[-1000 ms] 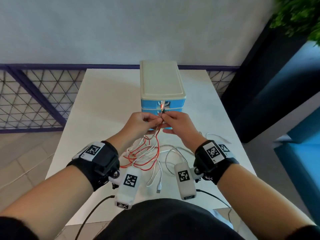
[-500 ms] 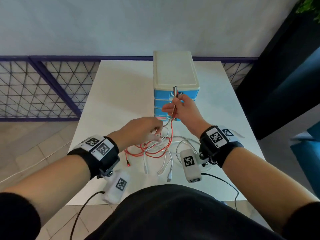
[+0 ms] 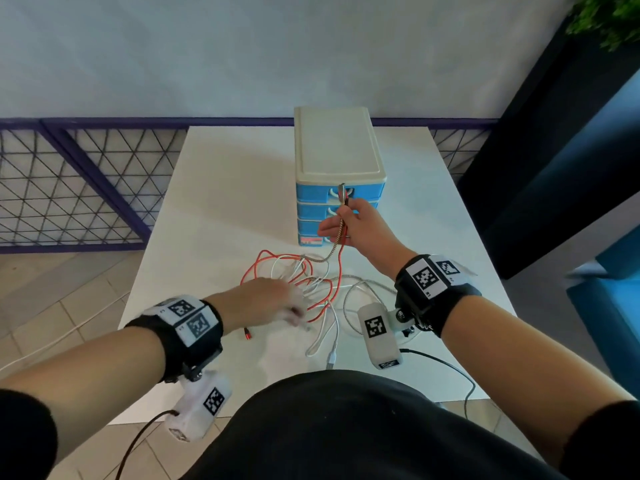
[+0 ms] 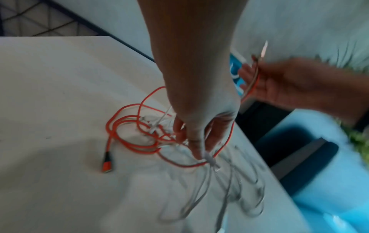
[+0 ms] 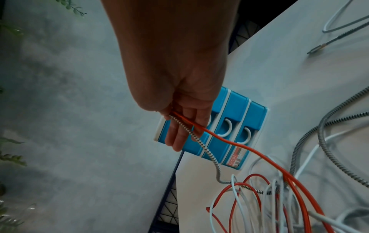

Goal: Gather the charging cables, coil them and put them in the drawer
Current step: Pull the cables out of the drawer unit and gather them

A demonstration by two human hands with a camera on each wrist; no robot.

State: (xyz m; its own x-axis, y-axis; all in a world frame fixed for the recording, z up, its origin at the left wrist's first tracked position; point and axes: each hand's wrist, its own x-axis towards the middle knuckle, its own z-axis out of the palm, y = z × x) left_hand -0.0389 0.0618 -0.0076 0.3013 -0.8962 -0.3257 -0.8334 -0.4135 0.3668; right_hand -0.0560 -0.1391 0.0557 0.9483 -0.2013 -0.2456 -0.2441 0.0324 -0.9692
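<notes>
Holding two cable ends up high, the right hand [image 3: 358, 225] pinches a red cable [image 5: 235, 144] and a silver striped cable [image 5: 196, 141] between thumb and fingers [image 5: 180, 138]. The ends poke up in front of the little blue drawer box [image 3: 341, 202], which sits on the white counter [image 3: 221, 202]. All its drawers look closed.

The left hand [image 3: 263, 303] is down low on the pile of cables [image 3: 304, 285], which lies on the counter just in front of the drawer box. Its fingers [image 4: 197, 141] point down into the white and red loops. The picture is blurry there, so I cannot tell if they are pinching a white cable or only touching it.

The pile is a real tangle. Red, white and silver loops cross over each other. A red plug [image 3: 248, 334] lies near the left hand, and a white plug [image 3: 331, 358] lies close to the front edge.

What could go wrong? If the right hand pulls up hard, the loops could tighten into a knot, because the cables are wound through each other. A pull could also drag the whole pile along, and loose ends near the edge could slip off the counter. The two pinched ends could slide out too, since they are thin and smooth.
</notes>
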